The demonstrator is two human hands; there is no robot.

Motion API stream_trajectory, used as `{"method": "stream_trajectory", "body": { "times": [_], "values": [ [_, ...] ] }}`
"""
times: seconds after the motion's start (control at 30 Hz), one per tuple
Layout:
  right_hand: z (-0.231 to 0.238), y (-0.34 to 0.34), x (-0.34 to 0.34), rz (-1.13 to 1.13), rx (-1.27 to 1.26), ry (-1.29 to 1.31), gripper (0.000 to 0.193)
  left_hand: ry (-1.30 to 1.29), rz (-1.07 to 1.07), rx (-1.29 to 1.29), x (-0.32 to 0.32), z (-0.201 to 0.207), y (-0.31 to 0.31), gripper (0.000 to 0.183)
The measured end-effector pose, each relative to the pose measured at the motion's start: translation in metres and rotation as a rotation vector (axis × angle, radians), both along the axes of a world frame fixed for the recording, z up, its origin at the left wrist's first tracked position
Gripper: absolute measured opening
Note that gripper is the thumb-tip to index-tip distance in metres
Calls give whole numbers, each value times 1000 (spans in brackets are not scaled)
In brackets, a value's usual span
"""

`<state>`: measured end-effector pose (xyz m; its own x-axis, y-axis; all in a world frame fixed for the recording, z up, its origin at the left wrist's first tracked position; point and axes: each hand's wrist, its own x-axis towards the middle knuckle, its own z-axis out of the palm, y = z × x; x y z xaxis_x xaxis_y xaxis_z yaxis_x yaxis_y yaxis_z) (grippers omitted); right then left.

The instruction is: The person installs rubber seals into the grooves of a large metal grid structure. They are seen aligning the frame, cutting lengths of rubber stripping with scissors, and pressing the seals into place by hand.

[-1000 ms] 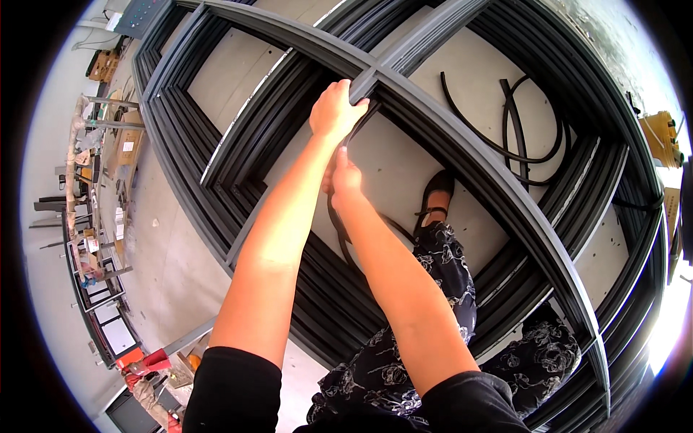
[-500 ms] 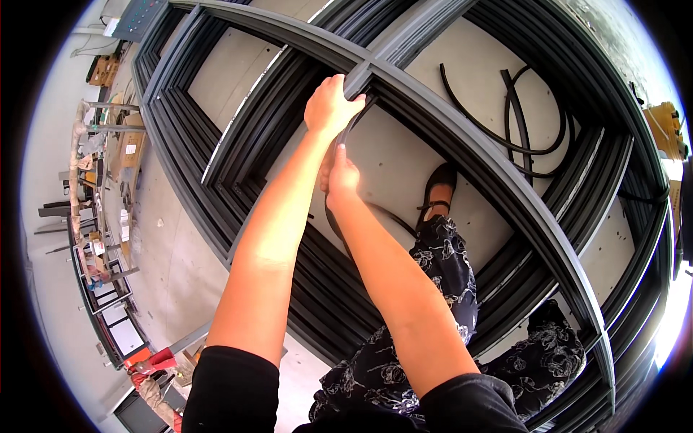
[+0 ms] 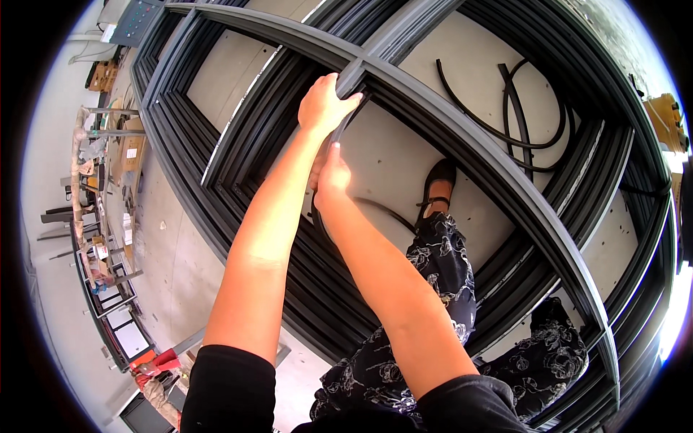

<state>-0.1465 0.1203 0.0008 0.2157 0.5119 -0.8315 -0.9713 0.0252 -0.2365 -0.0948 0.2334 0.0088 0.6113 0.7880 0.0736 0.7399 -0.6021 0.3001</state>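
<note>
The thin black rubber strip (image 3: 345, 124) is largely hidden: only a short length is seen between the two hands, running from the crossing of the frame bars down toward the wrist of the lower hand, and its far end is lost in the shadowed groove under the bar. The left hand (image 3: 325, 106) is closed over the end of a dark grey frame bar (image 3: 462, 137) at that crossing, the fingers wrapped over the bar's edge so that the fingertips are concealed. The right hand (image 3: 332, 177) is seen from the back, just below the left one; the strip appears to be pinched in it, but the fingers are covered by the hand itself and the grip cannot be made out for certain. The large dark frame (image 3: 238, 130) is cut off by the round rim of the picture on every side. Open panels of pale floor (image 3: 231, 68) are seen between the bars, and a loose coil of black strip (image 3: 520, 115) lies in the panel to the right, well apart from the hands. A black shoe (image 3: 437, 180) stands inside the panel below the hands, next to patterned trousers (image 3: 447, 267). At the far left, cluttered benches (image 3: 108, 238) are too small and bent to be read.
</note>
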Motion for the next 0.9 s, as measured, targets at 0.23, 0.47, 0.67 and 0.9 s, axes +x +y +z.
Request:
{"method": "stream_trajectory", "body": {
  "times": [0.23, 0.47, 0.67, 0.9],
  "values": [
    [-10, -2, 5, 3, 33, 52, 50, -5, 7, -11, 3, 0, 1, 54],
    [-8, 2, 4, 10, 24, 66, 50, -14, 12, -5, 3, 0, -1, 53],
    [-14, -1, 10, 54, 64, 104, 50, 41, 33, -1, 6, 4, -3, 53],
    [-15, -3, 14, 69, 58, 60, 49, 121, 98, 152, 16, 4, -14, 43]
  ]
}}
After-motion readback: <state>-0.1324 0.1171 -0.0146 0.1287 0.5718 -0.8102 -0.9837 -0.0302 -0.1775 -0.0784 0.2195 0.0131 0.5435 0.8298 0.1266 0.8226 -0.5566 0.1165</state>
